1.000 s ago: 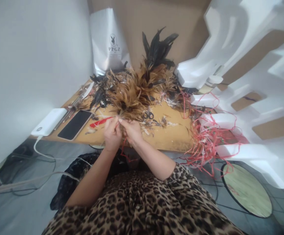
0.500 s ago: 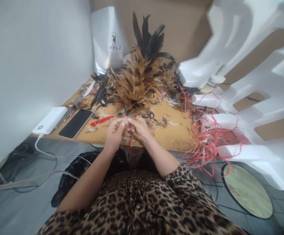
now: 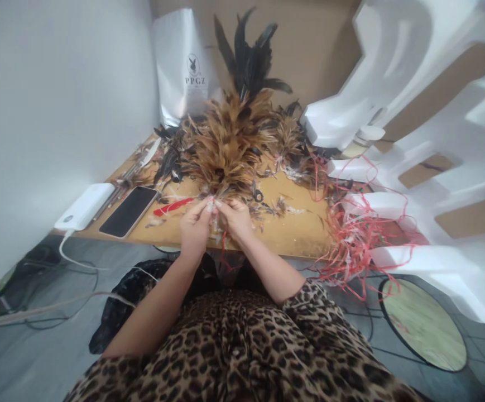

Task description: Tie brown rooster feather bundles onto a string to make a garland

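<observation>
A long bundle of feathers (image 3: 227, 139), brown with tall black plumes at its far end, stretches away from me over the tabletop. Its pale near end sits between my two hands. My left hand (image 3: 195, 226) is closed in a pinch on that end from the left. From the right, my right hand (image 3: 237, 222) pinches the same spot, thumbs almost touching. A thin red string (image 3: 224, 245) hangs down from under the fingers past the table's edge. What exactly lies between the fingertips is too small to make out.
A black phone (image 3: 128, 211) and a white power bank (image 3: 85, 206) with a cable lie at left. A red strip (image 3: 173, 206) is left of my hands. Tangled red strings (image 3: 355, 240) hang over white moulded pieces (image 3: 426, 262) at right. A white bag (image 3: 179, 72) stands behind.
The feather bundle's black tips have swung a little left and up. Both hands have shifted very slightly left, still pinching its near end.
</observation>
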The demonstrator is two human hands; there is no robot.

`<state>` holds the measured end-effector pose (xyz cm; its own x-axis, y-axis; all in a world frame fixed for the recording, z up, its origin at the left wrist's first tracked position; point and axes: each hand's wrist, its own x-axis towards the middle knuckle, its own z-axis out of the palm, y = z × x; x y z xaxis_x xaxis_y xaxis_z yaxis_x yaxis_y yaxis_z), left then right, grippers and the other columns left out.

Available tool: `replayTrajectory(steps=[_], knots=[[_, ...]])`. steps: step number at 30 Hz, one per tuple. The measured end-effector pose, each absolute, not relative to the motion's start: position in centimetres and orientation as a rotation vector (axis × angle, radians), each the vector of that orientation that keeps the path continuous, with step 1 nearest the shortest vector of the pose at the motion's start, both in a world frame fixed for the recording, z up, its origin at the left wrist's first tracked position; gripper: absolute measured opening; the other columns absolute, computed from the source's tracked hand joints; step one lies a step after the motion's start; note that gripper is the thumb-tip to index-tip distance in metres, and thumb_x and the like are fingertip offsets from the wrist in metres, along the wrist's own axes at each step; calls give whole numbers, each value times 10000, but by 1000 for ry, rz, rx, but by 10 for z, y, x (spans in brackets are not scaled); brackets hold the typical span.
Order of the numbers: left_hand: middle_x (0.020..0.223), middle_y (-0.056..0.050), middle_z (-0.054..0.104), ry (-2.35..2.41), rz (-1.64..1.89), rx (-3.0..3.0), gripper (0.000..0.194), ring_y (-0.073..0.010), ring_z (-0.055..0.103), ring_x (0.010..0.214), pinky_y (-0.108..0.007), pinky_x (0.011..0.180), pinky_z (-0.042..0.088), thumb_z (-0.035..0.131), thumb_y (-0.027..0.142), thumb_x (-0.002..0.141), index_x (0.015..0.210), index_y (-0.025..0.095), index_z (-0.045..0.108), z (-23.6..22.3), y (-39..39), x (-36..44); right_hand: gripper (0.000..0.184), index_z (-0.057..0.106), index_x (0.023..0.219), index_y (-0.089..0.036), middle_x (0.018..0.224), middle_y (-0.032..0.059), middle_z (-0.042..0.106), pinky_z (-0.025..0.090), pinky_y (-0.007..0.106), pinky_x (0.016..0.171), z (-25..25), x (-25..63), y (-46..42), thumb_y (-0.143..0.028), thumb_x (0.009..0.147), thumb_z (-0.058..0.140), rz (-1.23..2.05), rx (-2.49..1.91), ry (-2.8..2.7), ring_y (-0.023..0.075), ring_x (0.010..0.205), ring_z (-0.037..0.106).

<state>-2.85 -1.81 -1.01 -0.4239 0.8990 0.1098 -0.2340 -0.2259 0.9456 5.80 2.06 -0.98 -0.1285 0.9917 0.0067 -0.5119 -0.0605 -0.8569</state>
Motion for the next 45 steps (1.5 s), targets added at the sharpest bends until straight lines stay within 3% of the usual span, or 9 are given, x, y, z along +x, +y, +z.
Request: replayTrajectory(steps=[4,8,11,14,16,25,30,32,45], knots=[[864,-56,720,1216,1755,874,371,-139,635,724,-283,706,529,717,337,710,1039,167,718,-22,-16,-27,276,578,639,-158,593,-53,602,419,182,567,-5,52,15,-297,552,799,1398,-740,-843,54,550,512],[1010,-86,713,1197,1783,954,393,-201,646,936,-354,874,500,707,362,726,1072,176,706,-28,-18,-25,372,506,653,-177,548,-68,571,289,168,408,-1,52,12,-340,514,811,1579,-773,-709,38,433,425],[843,-61,703,1162,1764,892,392,-152,637,763,-279,715,511,691,375,745,1086,182,695,-22,-21,-24,418,462,651,-183,507,-69,550,159,179,357,-1,52,10,-377,519,808,1687,-773,-657,15,353,286],[587,14,562,1136,1730,838,298,-70,474,499,-183,473,387,669,378,763,963,162,712,-12,-25,-22,406,497,645,-168,490,-61,531,144,187,363,-3,53,9,-401,529,809,1683,-776,-716,11,355,259],[535,34,481,1108,1716,804,250,-49,384,452,-170,415,302,664,373,760,853,144,706,-6,-28,-21,391,547,672,-158,499,-55,528,146,194,371,-4,56,10,-415,535,808,1671,-805,-785,20,368,281],[738,-51,648,1095,1621,730,343,-71,473,515,-171,403,285,619,423,760,936,142,705,6,-37,-22,328,635,673,-140,571,-15,567,146,219,412,-3,84,21,-447,635,744,1688,-779,-1173,32,419,272],[682,-22,639,1165,1637,805,337,-43,424,478,-171,432,322,730,407,693,907,147,721,3,-34,-22,277,649,677,-146,648,2,614,395,229,582,3,92,25,-398,641,758,1481,-742,-1331,89,577,502],[674,-16,642,1171,1643,829,331,-44,435,484,-172,446,342,736,396,693,924,160,725,0,-33,-22,278,632,651,-150,652,9,622,435,256,664,9,93,25,-394,633,764,1391,-727,-1413,117,642,548],[614,8,613,1256,1781,947,240,-61,449,477,-184,463,384,680,374,758,846,158,736,-16,-25,-24,358,598,709,-170,658,6,629,429,234,623,2,75,19,-498,638,724,1367,-943,-1283,110,615,535]])
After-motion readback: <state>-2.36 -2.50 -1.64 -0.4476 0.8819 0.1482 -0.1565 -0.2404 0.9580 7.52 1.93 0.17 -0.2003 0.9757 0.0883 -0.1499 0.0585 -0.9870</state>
